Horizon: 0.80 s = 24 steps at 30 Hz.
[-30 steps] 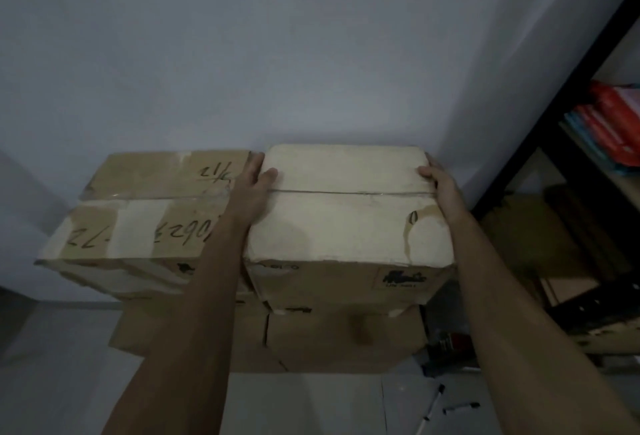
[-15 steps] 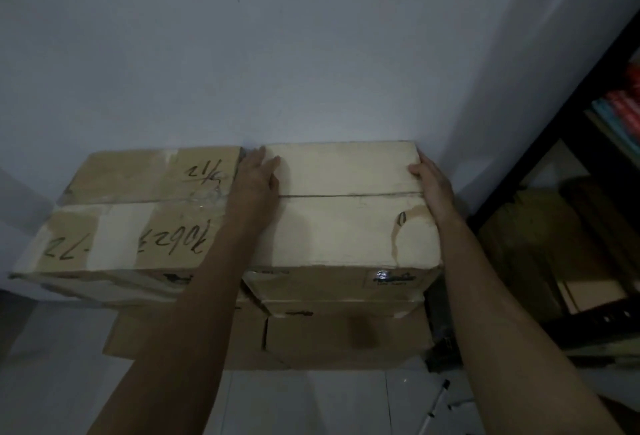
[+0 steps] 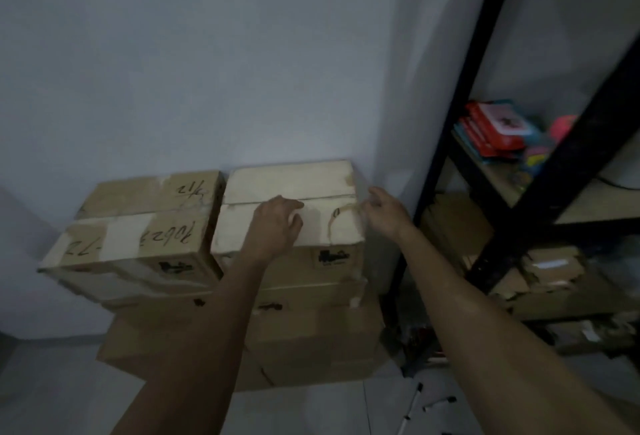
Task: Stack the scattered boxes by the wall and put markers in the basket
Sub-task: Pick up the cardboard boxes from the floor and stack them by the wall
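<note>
A pale cardboard box (image 3: 287, 181) sits on top of the right stack against the white wall. My left hand (image 3: 275, 223) hovers over its top with fingers loosely curled, holding nothing. My right hand (image 3: 384, 211) is just off the box's right edge, fingers relaxed and apart from it. A second box with black handwriting (image 3: 138, 219) tops the left stack beside it. More boxes (image 3: 311, 341) lie underneath. Two white markers with black caps (image 3: 414, 403) (image 3: 440, 404) lie on the floor at the lower right. No basket is in view.
A black metal shelf rack (image 3: 450, 143) stands right of the stacks, holding red and blue books (image 3: 495, 129) and small cardboard parcels (image 3: 550, 268) lower down. Dark clutter (image 3: 422, 341) lies between rack and boxes. Grey tiled floor (image 3: 52, 382) spreads left.
Both hands have let go of the top right box and pulled back from its sides. The box now rests flush by the wall. The camera view has drawn back and turned right.
</note>
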{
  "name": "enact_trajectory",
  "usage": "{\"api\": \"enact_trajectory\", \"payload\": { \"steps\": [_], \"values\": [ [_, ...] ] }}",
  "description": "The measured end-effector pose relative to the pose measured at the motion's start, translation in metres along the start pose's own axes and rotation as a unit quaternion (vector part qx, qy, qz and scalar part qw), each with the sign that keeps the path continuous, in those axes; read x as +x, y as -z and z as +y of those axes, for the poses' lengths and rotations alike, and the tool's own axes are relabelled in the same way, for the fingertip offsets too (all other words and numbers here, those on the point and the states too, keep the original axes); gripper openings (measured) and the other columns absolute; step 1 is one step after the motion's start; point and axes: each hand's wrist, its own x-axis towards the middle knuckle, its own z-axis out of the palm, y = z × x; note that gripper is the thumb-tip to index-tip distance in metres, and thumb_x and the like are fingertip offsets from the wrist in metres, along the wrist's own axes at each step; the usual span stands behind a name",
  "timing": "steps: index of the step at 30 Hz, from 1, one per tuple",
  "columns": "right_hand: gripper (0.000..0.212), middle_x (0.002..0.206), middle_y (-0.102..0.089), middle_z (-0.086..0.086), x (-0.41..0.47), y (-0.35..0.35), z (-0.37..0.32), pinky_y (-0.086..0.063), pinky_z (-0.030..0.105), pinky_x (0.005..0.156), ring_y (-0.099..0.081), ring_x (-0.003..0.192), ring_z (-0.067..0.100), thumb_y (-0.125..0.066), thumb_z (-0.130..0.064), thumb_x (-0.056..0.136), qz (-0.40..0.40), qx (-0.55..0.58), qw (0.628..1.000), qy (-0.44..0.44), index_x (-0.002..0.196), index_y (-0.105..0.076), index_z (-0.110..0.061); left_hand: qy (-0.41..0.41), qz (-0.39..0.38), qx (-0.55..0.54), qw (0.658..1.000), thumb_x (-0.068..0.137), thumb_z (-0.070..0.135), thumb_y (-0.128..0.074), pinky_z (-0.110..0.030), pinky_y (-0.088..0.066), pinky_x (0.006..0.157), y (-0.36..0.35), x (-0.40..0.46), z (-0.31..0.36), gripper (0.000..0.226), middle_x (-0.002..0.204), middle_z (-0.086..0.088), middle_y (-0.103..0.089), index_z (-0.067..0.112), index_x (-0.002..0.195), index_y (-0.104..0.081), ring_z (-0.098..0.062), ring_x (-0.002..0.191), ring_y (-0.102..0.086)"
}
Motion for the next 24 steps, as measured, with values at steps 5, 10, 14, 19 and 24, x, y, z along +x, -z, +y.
{"api": "enact_trajectory", "payload": {
  "steps": [5,10,14,19,24],
  "values": [
    [0.063,0.161,-0.025,0.002,-0.092,0.039,0.028,-0.027,0.04,0.119,-0.03,0.144,0.027,-0.047,-0.044,0.099,-0.067,-0.102,0.992,0.025,0.156,-0.024,-0.028,0.017,-0.09,0.018,0.996,0.096,0.021,-0.055,-0.039,-0.035,0.109,0.001,-0.055,0.078,0.038,0.133,-0.014,-0.059,0.014,0.133,-0.059,-0.032,0.13,-0.047],
    [0.069,0.163,-0.021,0.003,-0.173,0.09,0.063,-0.027,0.042,0.118,-0.025,0.146,0.03,-0.048,-0.05,0.098,-0.069,-0.172,0.983,0.012,0.156,-0.015,-0.036,-0.013,-0.108,0.029,0.994,0.094,0.022,-0.053,-0.041,-0.046,0.095,0.004,-0.107,0.161,0.038,0.122,-0.018,-0.063,0.014,0.132,-0.059,-0.034,0.114,-0.057],
    [0.069,0.162,-0.022,0.008,-0.221,0.127,0.092,-0.031,0.043,0.116,-0.028,0.145,0.032,-0.049,-0.05,0.097,-0.056,-0.197,0.979,-0.016,0.156,-0.016,-0.035,-0.024,-0.155,0.042,0.987,0.098,0.028,-0.049,-0.039,-0.04,0.105,0.0,-0.141,0.21,0.044,0.139,-0.015,-0.052,0.013,0.139,-0.049,-0.03,0.128,-0.048],
    [0.067,0.159,-0.03,0.009,-0.285,0.16,0.15,-0.032,0.039,0.114,-0.033,0.142,0.03,-0.052,-0.04,0.098,-0.067,-0.187,0.98,-0.023,0.156,-0.023,-0.025,-0.012,-0.165,0.05,0.985,0.096,0.032,-0.052,-0.039,-0.039,0.105,-0.014,-0.187,0.256,0.048,0.139,-0.016,-0.051,0.014,0.14,-0.048,-0.032,0.129,-0.046],
    [0.064,0.155,-0.034,0.012,-0.347,0.181,0.213,-0.037,0.04,0.108,-0.036,0.137,0.035,-0.051,-0.046,0.097,-0.059,-0.206,0.974,-0.07,0.153,-0.024,-0.034,-0.009,-0.188,0.063,0.98,0.097,0.034,-0.05,-0.039,-0.036,0.109,-0.04,-0.233,0.297,0.049,0.141,-0.015,-0.051,0.016,0.143,-0.046,-0.033,0.132,-0.044]
  ]
}}
